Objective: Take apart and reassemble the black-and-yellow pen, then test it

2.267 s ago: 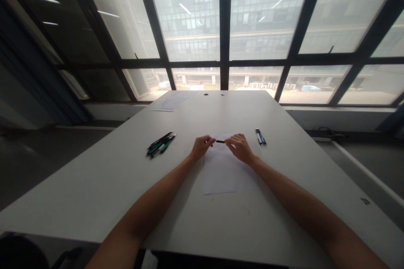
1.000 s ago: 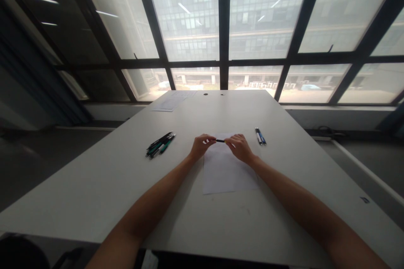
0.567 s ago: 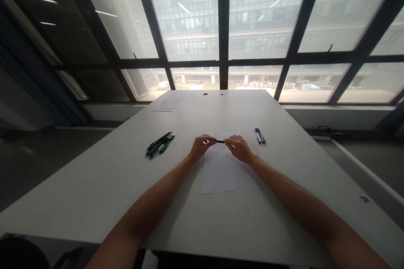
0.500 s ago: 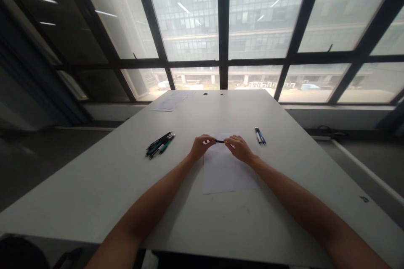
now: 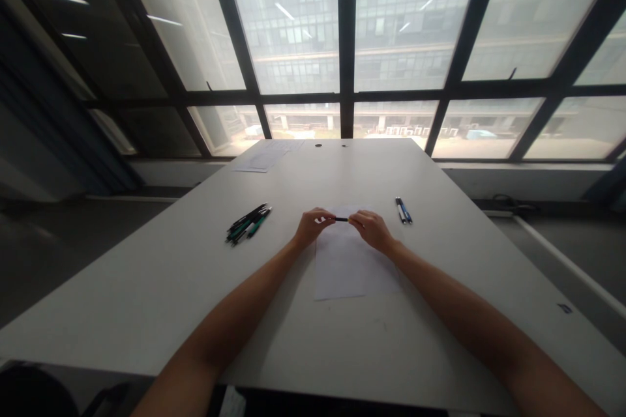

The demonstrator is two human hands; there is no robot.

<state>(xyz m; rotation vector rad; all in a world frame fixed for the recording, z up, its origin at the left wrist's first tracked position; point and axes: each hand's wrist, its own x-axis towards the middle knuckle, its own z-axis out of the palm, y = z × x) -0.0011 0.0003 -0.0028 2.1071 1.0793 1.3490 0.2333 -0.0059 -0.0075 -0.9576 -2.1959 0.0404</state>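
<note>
A thin black pen (image 5: 341,219) is held level between my two hands, above a white sheet of paper (image 5: 355,267). My left hand (image 5: 312,224) pinches its left end between thumb and fingers. At the other end, my right hand (image 5: 372,228) closes its thumb and fingertips on the pen, covering that part. Off to the left lies a loose pile of black and green pens (image 5: 247,224). Two pens with blue and white barrels (image 5: 403,210) rest side by side to the right of my right hand.
The white table (image 5: 171,293) reaches toward large windows with dark frames. More papers (image 5: 261,158) lie at its far left corner. A small dark label (image 5: 565,308) is near the right edge. A cable (image 5: 516,204) and a pale pipe are beyond the right side.
Almost nothing differs. The fingers of my right hand have shifted very slightly at the pen's right end; my left hand keeps its place.
</note>
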